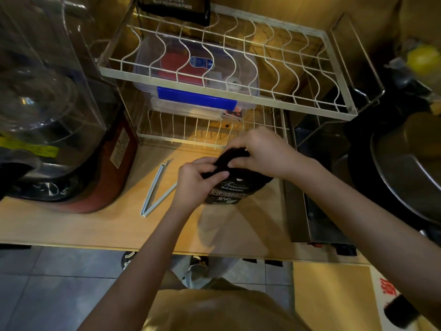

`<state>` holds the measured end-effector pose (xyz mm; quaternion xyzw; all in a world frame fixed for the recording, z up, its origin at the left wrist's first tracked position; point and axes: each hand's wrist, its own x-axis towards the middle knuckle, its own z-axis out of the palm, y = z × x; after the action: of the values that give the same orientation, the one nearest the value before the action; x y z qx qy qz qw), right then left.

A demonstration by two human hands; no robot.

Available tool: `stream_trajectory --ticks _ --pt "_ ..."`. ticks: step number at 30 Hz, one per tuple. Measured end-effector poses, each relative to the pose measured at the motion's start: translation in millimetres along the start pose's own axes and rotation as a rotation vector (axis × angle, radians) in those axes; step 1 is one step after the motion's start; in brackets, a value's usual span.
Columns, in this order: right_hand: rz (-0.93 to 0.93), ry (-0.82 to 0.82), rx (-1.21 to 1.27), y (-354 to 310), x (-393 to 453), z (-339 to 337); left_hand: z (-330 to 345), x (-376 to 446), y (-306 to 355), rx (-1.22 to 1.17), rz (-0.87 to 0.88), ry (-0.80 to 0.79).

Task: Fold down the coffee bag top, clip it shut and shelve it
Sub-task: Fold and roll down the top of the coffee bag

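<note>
while both hands' fingers (pixel 216 174) pinch coffee bag (pixel 235 187) top, open clip (pixel 155 189) lies beside, rack (pixel 214 137) behind

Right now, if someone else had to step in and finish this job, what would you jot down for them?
Left hand and right hand: both gripping the top of the black coffee bag, rolling it down.
Bag stands on the wooden counter in front of the wire rack.
Clip lies open on the counter, left of the bag, untouched.
Done: fold started.
Left: finish the fold, clip it shut, shelve the bag.
</note>
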<state>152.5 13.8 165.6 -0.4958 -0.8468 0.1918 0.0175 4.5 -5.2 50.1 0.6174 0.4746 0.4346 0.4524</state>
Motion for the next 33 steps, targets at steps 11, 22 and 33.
stream_trajectory --ticks 11,22,33 --pt "0.400 0.105 1.012 60 -55 62 0 3 -5 -0.406 -0.327 0.032" --pt "0.467 0.351 1.234 59 -45 101 -22 16 -2 -0.200 -0.310 -0.088" --pt "0.373 0.356 1.317 52 -44 103 -18 12 4 -0.375 -0.295 -0.093"
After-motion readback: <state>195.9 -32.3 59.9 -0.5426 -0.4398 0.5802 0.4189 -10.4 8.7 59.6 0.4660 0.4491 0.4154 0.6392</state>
